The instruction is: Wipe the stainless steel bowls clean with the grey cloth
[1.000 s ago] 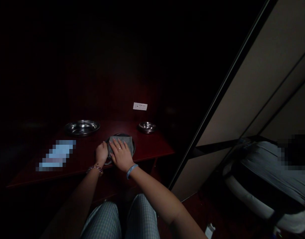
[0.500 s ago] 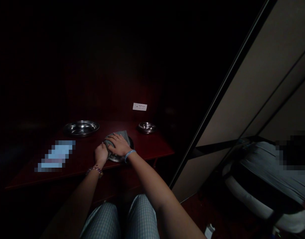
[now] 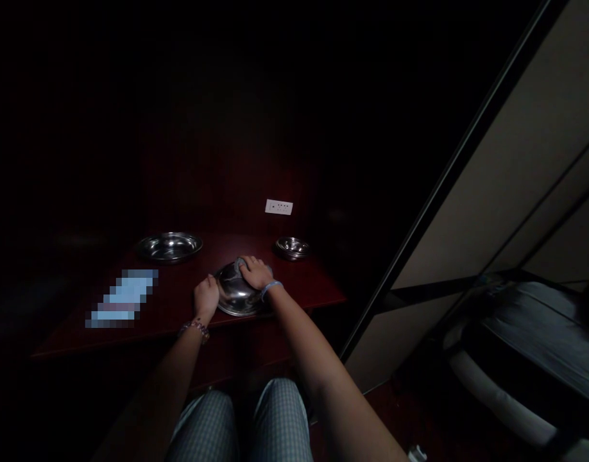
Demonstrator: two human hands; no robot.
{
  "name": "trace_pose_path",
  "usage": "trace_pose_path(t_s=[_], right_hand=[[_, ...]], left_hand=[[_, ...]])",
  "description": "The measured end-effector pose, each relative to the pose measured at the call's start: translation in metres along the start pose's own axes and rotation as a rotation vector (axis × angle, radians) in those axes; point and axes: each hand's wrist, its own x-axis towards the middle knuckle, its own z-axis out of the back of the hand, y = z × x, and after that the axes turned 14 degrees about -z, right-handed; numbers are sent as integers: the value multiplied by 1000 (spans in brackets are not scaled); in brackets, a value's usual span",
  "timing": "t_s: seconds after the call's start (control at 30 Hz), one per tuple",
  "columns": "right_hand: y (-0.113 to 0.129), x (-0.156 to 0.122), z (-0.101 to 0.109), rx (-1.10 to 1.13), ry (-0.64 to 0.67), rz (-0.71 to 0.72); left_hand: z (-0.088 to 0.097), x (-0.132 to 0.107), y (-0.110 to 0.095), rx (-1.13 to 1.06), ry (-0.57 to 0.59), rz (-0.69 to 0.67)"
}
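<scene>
A shiny metal bowl (image 3: pixel 237 296) rests upside down near the front edge of the dark red table. At its left side my left hand (image 3: pixel 206 298) is closed on the rim, fingertips partly hidden. My right hand (image 3: pixel 257 274) lies over the bowl's upper right, its fingers bent around a grey cloth (image 3: pixel 239 264) pressed to the metal. Most of the cloth is hidden under that hand.
A wide, shallow metal basin (image 3: pixel 170 256) stands at the back left. Small stacked metal bowls (image 3: pixel 292 255) stand at the back right, below a white wall socket (image 3: pixel 279 207). A blurred-out bluish rectangle (image 3: pixel 126 296) lies left. A seated person's back (image 3: pixel 545 333) shows at far right.
My right hand has slid the cloth to the right across the bowl, uncovering its shiny front and left. My left hand stays at the left rim. The whole view has shifted slightly.
</scene>
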Motion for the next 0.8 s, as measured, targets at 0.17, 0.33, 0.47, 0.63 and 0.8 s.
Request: trace_pose_path(t_s=[0.17, 0.33, 0.47, 0.63, 0.8], right_hand=[[-40, -21, -5, 216, 7, 58], [-67, -60, -21, 263, -13, 99], [-67, -90, -26, 116, -74, 207], [-41, -108, -18, -75, -106, 365], [-8, -103, -17, -171, -123, 454]], left_hand=[[3, -1, -3, -28, 48, 52], [4, -2, -5, -64, 45, 60], [4, -2, -4, -97, 43, 72], [5, -1, -4, -142, 27, 76], [6, -2, -6, -182, 28, 90]])
